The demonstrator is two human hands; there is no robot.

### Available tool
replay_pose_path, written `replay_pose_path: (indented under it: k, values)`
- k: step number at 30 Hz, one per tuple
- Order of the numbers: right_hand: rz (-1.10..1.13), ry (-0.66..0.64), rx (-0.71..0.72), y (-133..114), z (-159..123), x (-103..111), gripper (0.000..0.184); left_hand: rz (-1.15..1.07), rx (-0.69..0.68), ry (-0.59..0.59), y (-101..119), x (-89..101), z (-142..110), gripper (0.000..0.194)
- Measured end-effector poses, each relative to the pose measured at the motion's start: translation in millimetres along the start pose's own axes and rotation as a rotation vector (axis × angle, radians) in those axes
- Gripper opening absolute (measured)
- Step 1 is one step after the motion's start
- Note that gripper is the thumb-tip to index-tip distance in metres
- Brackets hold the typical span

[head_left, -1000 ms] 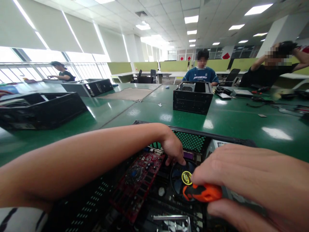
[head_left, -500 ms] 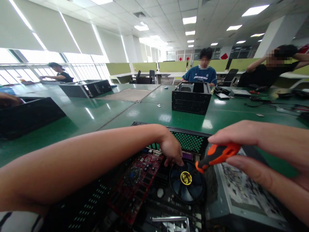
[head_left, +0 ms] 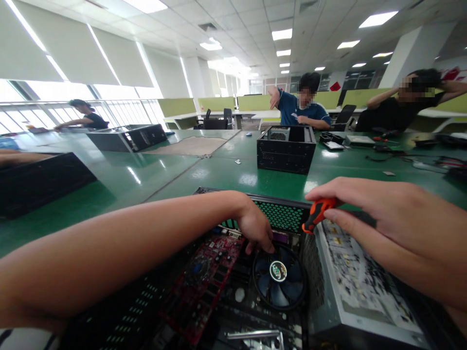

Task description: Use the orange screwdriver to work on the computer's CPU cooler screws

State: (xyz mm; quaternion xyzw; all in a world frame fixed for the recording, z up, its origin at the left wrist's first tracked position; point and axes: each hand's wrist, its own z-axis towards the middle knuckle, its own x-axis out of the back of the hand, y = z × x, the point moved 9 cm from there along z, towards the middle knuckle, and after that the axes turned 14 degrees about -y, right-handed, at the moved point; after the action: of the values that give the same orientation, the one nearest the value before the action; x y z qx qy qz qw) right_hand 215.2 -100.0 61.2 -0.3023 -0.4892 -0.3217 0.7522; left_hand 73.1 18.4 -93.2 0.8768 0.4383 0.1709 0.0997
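Observation:
My right hand [head_left: 368, 209] holds a screwdriver [head_left: 318, 214] by its orange and black handle, between thumb and fingers. The handle tilts down to the left above the back of the open computer case; no shaft can be made out. My left hand [head_left: 255, 226] reaches down into the case with curled fingers at the back rim of the round black cooling fan [head_left: 279, 289]. What these fingers grip, if anything, is hidden. A red circuit card [head_left: 204, 277] lies left of the fan. To its right sits a metal power supply [head_left: 359, 272] with a worn label.
The case's perforated rear panel [head_left: 280, 214] rises behind my hands. Across the green table [head_left: 204, 177] stands another black case [head_left: 285, 150], with a person behind it. More cases and people are at left; drives and cables lie at right.
My right hand and the screwdriver have moved up and slightly left, and the handle is steeper. My left hand stays at the fan. The fan's centre label looks silver instead of yellow.

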Motion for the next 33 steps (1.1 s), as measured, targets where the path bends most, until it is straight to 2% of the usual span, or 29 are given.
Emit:
replay_pose_path:
  k: [3,12,19,33]
  values:
    - [-0.012,-0.008,0.044,-2.7,0.0,-1.4,0.036,-0.003,0.001,0.001,0.3,-0.6,-0.2,0.040]
    - [-0.002,-0.024,0.062,-5.6,-2.3,-1.3,0.036,-0.037,0.013,-0.006,-4.6,-1.4,1.8,0.026]
    - [0.014,-0.045,0.059,-9.6,-1.1,-5.4,0.035,-0.011,-0.023,0.002,-4.4,0.6,1.5,0.024]
    - [0.034,-0.058,0.039,-8.1,1.5,-3.0,0.041,-0.011,0.003,0.001,-5.0,0.4,1.0,0.027]
